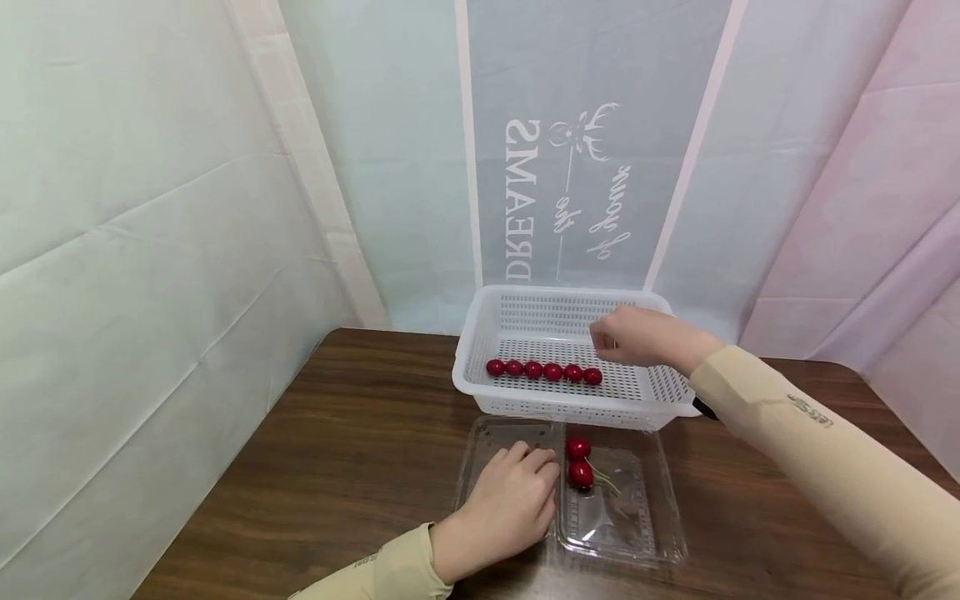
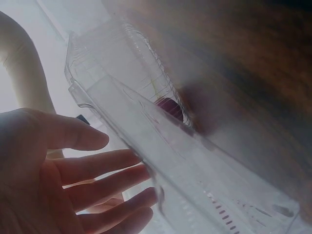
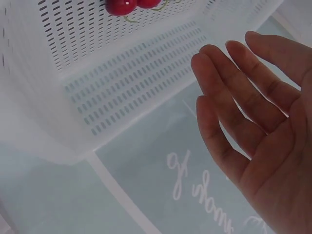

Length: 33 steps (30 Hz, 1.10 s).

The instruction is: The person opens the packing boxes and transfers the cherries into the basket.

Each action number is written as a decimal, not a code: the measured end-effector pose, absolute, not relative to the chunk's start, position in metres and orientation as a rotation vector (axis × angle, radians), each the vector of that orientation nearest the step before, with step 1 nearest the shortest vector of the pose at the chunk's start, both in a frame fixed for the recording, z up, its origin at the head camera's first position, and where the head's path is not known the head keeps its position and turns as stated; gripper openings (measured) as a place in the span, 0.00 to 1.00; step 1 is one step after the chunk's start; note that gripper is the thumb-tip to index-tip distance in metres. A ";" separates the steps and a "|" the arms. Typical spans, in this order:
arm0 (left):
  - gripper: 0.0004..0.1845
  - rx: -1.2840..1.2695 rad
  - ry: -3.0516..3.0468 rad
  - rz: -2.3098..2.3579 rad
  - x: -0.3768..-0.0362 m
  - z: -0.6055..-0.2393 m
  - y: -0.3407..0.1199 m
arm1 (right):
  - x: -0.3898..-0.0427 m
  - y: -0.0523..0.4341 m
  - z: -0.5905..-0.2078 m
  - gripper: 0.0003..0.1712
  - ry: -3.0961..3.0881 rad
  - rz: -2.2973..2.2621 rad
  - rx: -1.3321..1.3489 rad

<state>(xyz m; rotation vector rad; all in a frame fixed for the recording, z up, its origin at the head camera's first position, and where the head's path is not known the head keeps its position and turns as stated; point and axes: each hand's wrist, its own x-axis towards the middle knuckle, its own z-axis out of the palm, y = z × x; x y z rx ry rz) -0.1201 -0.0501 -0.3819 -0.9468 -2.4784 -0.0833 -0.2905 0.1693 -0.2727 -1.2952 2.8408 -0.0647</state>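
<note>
Several red cherries (image 1: 552, 372) lie in a straight row on the floor of a white plastic basket (image 1: 480, 387). Over the basket's right part is my right hand (image 1: 645, 335), nothing between its loosely bent fingers; the right wrist view shows its palm bare, with two cherries (image 3: 120, 6) some way off. My left hand (image 1: 506, 504) rests by the left half of an opened clear plastic box (image 1: 652, 542), its relaxed fingertips at the thin plastic edge (image 2: 131, 141). Two cherries with green stems (image 1: 581, 474) sit in the box's right half.
The basket and clear box stand one behind the other on a dark wood-grain table (image 1: 337, 467). Behind the basket hangs a pale printed curtain (image 1: 420, 208), with light cloth (image 1: 150, 208) on the left and pinkish cloth (image 1: 885, 208) at right.
</note>
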 end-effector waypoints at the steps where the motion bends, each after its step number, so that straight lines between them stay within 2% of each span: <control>1: 0.09 -0.945 -2.480 -0.082 -0.120 -0.382 -0.050 | -0.289 0.170 -0.273 0.06 2.850 -0.066 -1.305; 13: 0.09 -0.932 -2.477 -0.091 -0.120 -0.383 -0.050 | -0.262 0.178 -0.267 0.09 2.892 -0.223 -1.422; 33: 0.09 -0.928 -2.473 -0.088 -0.121 -0.384 -0.049 | -0.221 0.177 -0.282 0.11 2.859 -0.294 -1.585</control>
